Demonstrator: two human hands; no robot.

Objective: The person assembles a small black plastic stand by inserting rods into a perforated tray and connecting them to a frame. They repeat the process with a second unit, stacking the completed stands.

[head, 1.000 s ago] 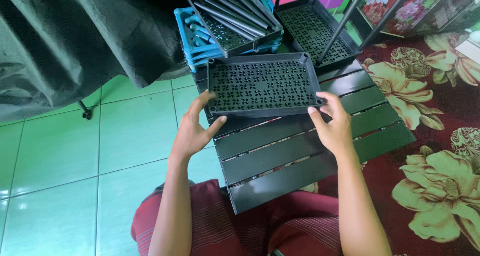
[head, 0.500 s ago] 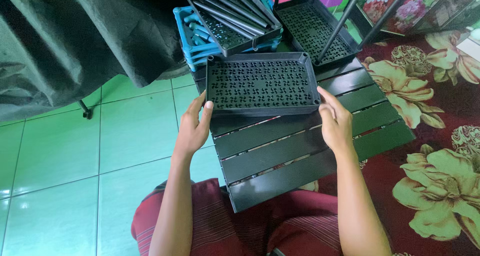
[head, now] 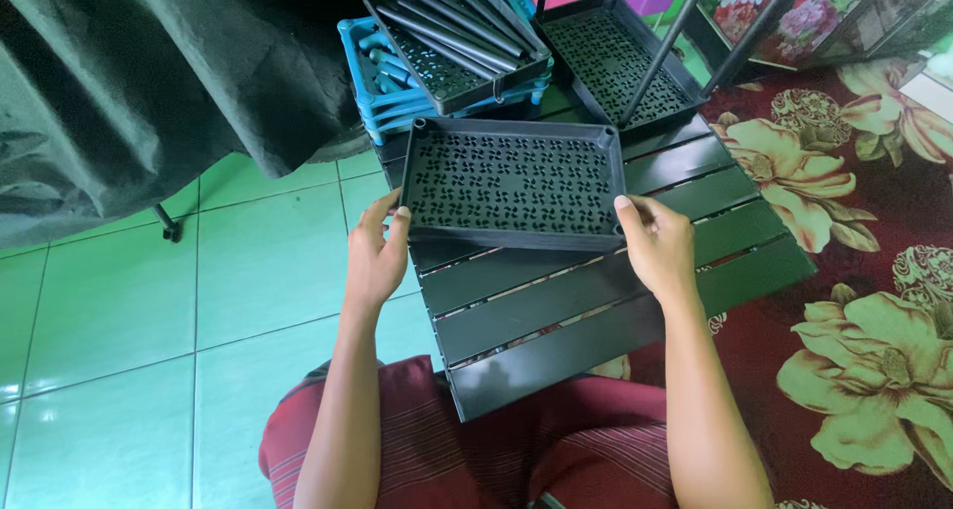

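I hold a black perforated plastic shelf tray (head: 512, 181) level above a black slatted panel (head: 596, 300). My left hand (head: 375, 253) grips the tray's near left corner. My right hand (head: 655, 243) grips its near right corner. The tray's patterned holes face up and its rim is raised all round. The slatted panel lies flat on the floor in front of my knees.
Behind the tray sit a stack of blue trays (head: 372, 77), a black tray holding several black tubes (head: 459, 34), and another black tray (head: 615, 62) with upright poles. Dark cloth (head: 139, 82) hangs at left over green floor tiles (head: 149, 300). A floral red carpet (head: 854, 271) lies at right.
Both hands have shifted to grip the tray's near corners, and the tray has come slightly toward me and sits level.
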